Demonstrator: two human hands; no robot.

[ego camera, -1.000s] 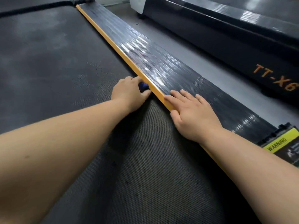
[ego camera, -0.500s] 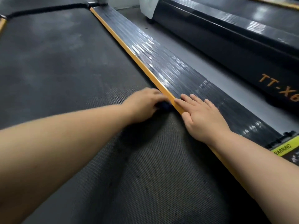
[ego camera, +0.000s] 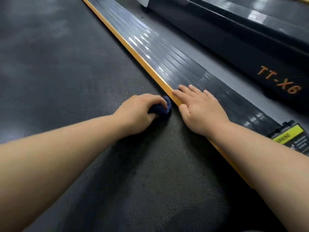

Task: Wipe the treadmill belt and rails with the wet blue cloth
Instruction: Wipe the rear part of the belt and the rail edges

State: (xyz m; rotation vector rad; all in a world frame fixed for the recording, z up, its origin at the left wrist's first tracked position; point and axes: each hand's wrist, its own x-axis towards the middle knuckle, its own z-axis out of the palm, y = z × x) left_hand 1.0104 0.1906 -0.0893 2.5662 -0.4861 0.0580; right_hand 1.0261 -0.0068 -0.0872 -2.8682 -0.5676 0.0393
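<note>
Head view: the left hand (ego camera: 142,108) curls round a bunched blue cloth (ego camera: 163,108) on the belt (ego camera: 66,64), against the orange strip (ego camera: 133,51). At the cloth's 3 o'clock, the right hand (ego camera: 199,111) lies flat, fingers straight, on the ribbed rail (ego camera: 167,59), which runs from 11 to 5 o'clock.
</note>
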